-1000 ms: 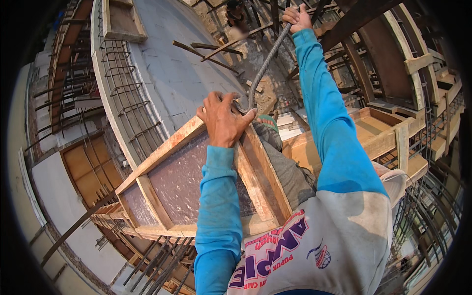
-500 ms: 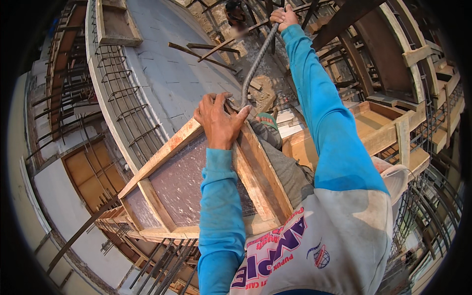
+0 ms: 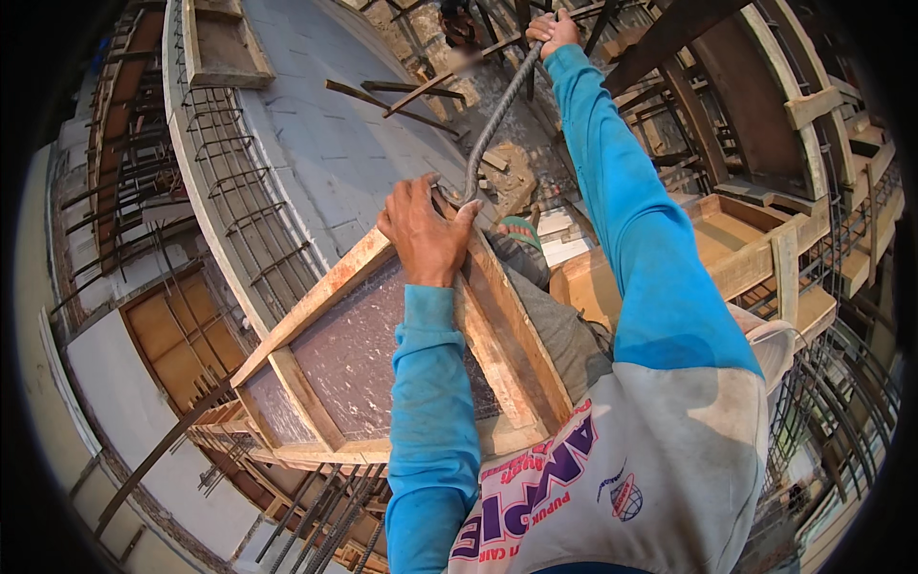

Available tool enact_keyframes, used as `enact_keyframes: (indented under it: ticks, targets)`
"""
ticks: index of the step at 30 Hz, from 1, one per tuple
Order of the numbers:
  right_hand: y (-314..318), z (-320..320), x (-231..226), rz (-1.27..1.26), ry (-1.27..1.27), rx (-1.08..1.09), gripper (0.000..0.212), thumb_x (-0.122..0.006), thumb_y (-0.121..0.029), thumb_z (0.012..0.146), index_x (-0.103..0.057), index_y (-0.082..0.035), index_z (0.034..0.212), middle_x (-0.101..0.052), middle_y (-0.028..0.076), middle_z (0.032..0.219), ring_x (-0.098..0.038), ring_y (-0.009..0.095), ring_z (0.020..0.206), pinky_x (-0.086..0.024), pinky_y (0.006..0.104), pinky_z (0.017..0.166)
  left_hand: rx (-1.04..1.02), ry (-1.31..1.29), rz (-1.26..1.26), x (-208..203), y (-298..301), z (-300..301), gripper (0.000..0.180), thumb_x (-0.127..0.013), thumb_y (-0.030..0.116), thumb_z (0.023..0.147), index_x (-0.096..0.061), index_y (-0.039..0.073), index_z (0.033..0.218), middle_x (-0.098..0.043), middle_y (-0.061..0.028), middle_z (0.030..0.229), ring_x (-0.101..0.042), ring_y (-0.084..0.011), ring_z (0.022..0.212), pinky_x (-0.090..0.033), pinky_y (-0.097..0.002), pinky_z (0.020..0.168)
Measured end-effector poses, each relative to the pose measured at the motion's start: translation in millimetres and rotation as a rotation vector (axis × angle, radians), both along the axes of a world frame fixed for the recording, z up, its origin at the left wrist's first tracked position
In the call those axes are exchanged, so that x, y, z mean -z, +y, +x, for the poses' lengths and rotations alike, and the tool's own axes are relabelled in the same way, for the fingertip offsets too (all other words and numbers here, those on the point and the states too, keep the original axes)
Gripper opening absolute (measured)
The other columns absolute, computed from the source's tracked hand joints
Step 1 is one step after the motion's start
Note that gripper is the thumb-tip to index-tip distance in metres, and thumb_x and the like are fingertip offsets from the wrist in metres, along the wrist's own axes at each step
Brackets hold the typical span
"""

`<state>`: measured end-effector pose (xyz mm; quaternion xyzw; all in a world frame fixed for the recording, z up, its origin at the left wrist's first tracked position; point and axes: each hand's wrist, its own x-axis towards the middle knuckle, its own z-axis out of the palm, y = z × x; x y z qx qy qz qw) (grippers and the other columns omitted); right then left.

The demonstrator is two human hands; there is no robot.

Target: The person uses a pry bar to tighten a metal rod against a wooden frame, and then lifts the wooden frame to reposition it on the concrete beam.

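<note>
Lying toward 3 o'clock, a wooden trough (image 3: pixel 746 262) shows a tan board floor. Up at 1 o'clock, the right hand (image 3: pixel 553 36) clenches its fingers round a ribbed steel bar (image 3: pixel 496 124). The left hand (image 3: pixel 424 237) bends over a wood-framed panel (image 3: pixel 346 337) at its corner, thumb at the bar's lower end, grip unclear. Rebar cage (image 3: pixel 239 180) lines 10 o'clock beside a grey block wall (image 3: pixel 344 134).

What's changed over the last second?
The right hand and the ribbed steel bar it grips have swung slightly left. Nothing was visibly grasped or released. The left hand stays atop the wooden frame, by the bar's lower end.
</note>
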<state>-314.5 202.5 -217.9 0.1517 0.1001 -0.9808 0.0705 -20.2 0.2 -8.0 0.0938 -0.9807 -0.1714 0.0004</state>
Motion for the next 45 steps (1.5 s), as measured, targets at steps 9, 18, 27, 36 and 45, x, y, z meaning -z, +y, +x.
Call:
enact_keyframes:
  ticks: [9, 18, 27, 36, 45]
  targets:
    - [44, 33, -21, -0.059, 0.012, 0.040, 0.044, -0.033, -0.045, 0.100, -0.032, -0.011, 0.072, -0.025, 0.000, 0.056, -0.024, 0.012, 0.045, -0.024, 0.0274, 0.041, -0.002, 0.024, 0.024, 0, -1, 3, 0.073, -0.080, 0.037, 0.062, -0.052, 0.005, 0.121, -0.053, -0.0115, 0.108, -0.045, -0.0296, 0.110, -0.025, -0.0438, 0.101]
    - [111, 172, -20, -0.153, -0.207, 0.363, 0.034, -0.045, -0.041, 0.086, -0.039, -0.013, 0.068, -0.026, -0.003, 0.052, -0.023, 0.011, 0.038, -0.021, 0.0258, 0.036, 0.025, -0.059, 0.004, -3, 0, 9, 0.094, -0.082, 0.055, 0.055, -0.046, 0.007, 0.128, -0.051, -0.0103, 0.110, -0.043, -0.0300, 0.111, -0.022, -0.0490, 0.103]
    - [119, 296, -43, -0.080, -0.368, 0.617, 0.032, -0.036, -0.037, 0.088, -0.040, -0.014, 0.067, -0.027, -0.002, 0.048, -0.023, 0.013, 0.038, -0.023, 0.0278, 0.040, 0.075, -0.126, -0.087, -4, 0, 10, 0.087, -0.075, 0.065, 0.060, -0.056, 0.008, 0.123, -0.049, -0.0104, 0.118, -0.039, -0.0288, 0.121, -0.017, -0.0533, 0.108]
    - [131, 198, -32, -0.096, -0.206, 0.301, 0.028, -0.037, -0.027, 0.085, -0.034, -0.014, 0.060, -0.025, -0.002, 0.046, -0.019, 0.012, 0.036, -0.022, 0.0268, 0.039, 0.124, -0.085, -0.001, -7, -5, 11, 0.081, -0.073, 0.067, 0.060, -0.064, 0.005, 0.111, -0.054, -0.0114, 0.108, -0.045, -0.0295, 0.111, -0.023, -0.0486, 0.104]
    - [123, 177, -25, -0.230, -0.053, 0.277, 0.032, -0.042, -0.024, 0.086, -0.036, -0.012, 0.057, -0.025, -0.001, 0.046, -0.019, 0.012, 0.035, -0.024, 0.0272, 0.037, 0.124, -0.071, 0.012, -7, -8, 14, 0.075, -0.075, 0.062, 0.060, -0.064, 0.003, 0.107, -0.054, -0.0106, 0.103, -0.046, -0.0284, 0.108, -0.025, -0.0455, 0.102]
